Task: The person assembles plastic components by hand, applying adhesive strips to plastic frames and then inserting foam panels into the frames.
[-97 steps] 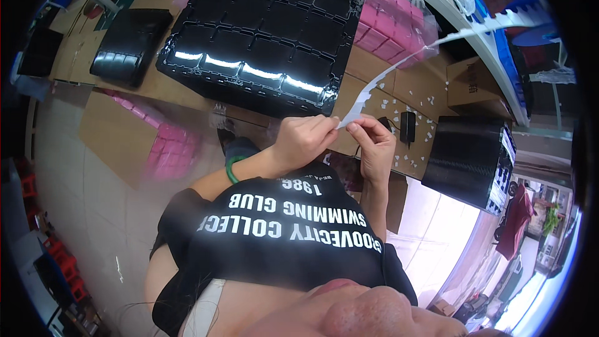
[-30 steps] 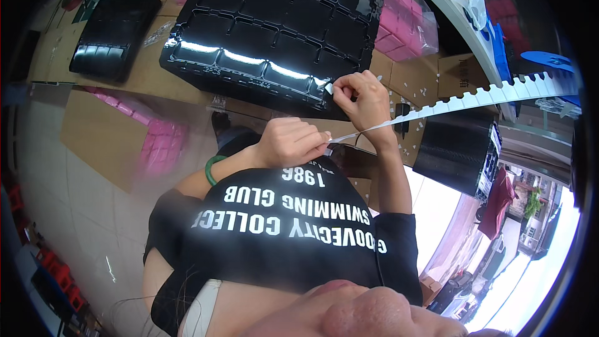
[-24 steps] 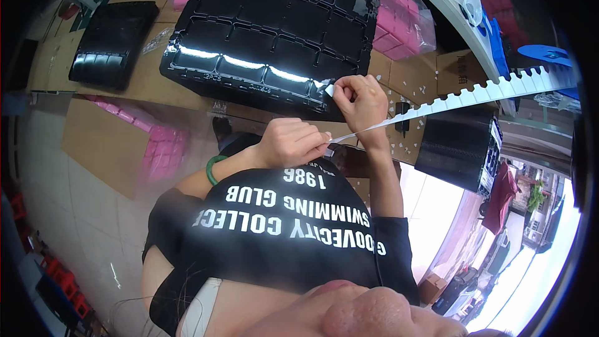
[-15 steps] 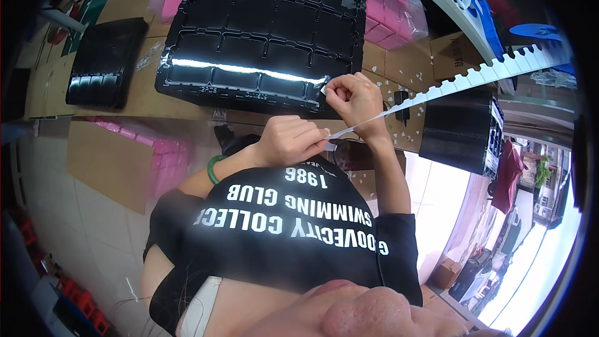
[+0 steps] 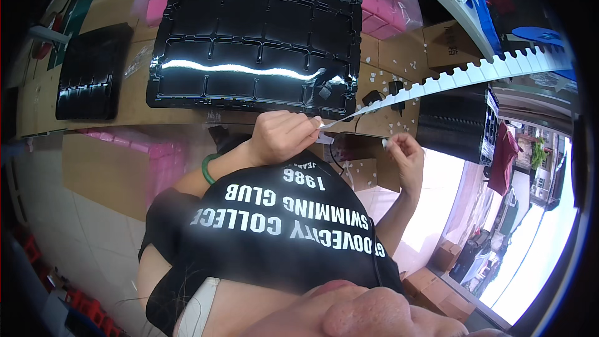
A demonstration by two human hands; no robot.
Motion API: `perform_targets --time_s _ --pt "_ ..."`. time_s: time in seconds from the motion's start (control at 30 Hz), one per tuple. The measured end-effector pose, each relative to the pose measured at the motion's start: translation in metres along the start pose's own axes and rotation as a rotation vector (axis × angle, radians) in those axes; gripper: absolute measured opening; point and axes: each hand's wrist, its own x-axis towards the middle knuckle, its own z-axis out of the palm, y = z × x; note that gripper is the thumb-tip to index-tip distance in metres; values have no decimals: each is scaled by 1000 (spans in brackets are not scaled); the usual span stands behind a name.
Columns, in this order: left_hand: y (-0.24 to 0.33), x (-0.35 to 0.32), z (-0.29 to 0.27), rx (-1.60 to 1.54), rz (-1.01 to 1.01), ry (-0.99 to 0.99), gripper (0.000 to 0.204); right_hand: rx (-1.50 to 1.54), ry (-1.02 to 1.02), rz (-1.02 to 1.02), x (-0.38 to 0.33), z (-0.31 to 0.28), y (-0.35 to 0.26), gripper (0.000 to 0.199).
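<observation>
While the left hand (image 5: 284,137) pinches one end of the white strip (image 5: 440,86), which stretches to that grip's right, the right hand (image 5: 405,155) is apart, fingertips together on a scrap (image 5: 384,143). Just beyond the left grip sits the black tray (image 5: 249,31); beyond the right one, a black stack (image 5: 452,123).
</observation>
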Motion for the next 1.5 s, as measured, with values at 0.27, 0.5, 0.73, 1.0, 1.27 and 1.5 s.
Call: perform_targets --time_s 0.27,0.5,0.73,1.0,1.27,1.5 --pt "1 11 3 -12 32 -66 23 306 11 2 -19 56 -44 16" --pt "7 24 -1 73 51 -25 21 578 -255 1 0 86 -59 11" --pt "1 23 -9 109 26 23 11 76 -120 -348 119 53 -103 12" --pt "-4 17 -4 80 0 59 16 -606 -49 -645 298 110 -149 22" --pt "-6 14 -8 75 -20 35 15 -767 -165 -479 329 112 -161 25" --pt "-7 13 -8 73 -13 27 10 -775 -461 -443 335 111 -181 28"
